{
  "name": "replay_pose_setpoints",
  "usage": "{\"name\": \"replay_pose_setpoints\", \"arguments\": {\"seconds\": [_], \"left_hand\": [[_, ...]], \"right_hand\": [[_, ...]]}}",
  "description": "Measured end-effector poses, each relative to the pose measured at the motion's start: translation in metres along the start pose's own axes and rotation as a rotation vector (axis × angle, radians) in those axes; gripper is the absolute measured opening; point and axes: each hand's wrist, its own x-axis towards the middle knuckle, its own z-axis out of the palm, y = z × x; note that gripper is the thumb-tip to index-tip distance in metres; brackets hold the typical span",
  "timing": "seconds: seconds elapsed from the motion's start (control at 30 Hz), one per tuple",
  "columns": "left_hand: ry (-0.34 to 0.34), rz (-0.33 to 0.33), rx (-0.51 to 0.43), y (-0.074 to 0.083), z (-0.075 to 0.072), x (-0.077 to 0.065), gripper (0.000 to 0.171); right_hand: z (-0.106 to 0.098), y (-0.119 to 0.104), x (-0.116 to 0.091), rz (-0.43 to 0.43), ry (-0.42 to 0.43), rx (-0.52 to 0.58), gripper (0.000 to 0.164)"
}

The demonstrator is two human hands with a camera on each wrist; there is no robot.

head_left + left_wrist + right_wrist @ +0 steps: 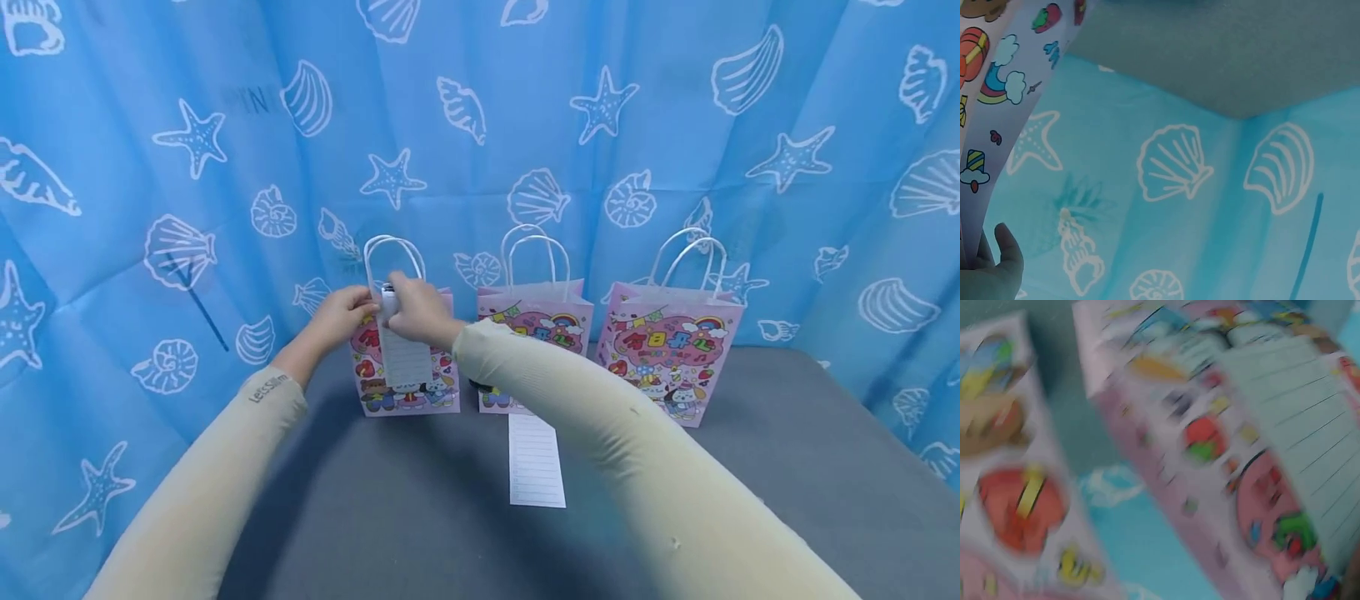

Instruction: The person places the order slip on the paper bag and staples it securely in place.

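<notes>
A pink cartoon-printed paper gift bag (412, 400) with white handles stands at the left of the row. My left hand (345, 312) pinches this bag's upper left edge; in the left wrist view its fingers (1007, 256) wrap the bag's side (1016, 94). At the bag's front, near the rim, my right hand (423, 312) grips the top of a lined paper sheet (407, 358). A small dark piece (387, 287) shows at the sheet's top, partly hidden by the fingers. In the right wrist view the sheet (1297, 406) hangs flat before the bag's printed face.
Two matching bags stand to the right, a middle one (491, 308) and a right one (667, 350). My right sleeve (555, 383) crosses before the middle bag. Another lined sheet (536, 467) lies on the grey table (420, 517). A blue shell-print curtain (480, 100) hangs behind.
</notes>
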Motion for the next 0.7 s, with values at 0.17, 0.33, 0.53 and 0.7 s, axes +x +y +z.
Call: {"name": "replay_pose_setpoints", "arguments": {"seconds": [0.17,0.33,0.53,0.7], "left_hand": [[0.002,-0.024,-0.011,0.002,0.002,0.001,0.02],[0.007,-0.045,-0.003,0.004,0.001,0.002,0.02],[0.028,-0.053,0.015,0.006,-0.001,0.002,0.019],[0.04,-0.008,0.043,0.003,0.003,0.001,0.015]], "right_hand": [[-0.015,-0.007,0.002,0.06,-0.099,0.068,0.055],[-0.033,-0.012,0.005,0.084,-0.06,0.234,0.069],[-0.034,-0.013,0.0,0.121,0.004,0.485,0.07],[-0.017,-0.006,-0.007,0.07,0.016,0.57,0.059]]}}
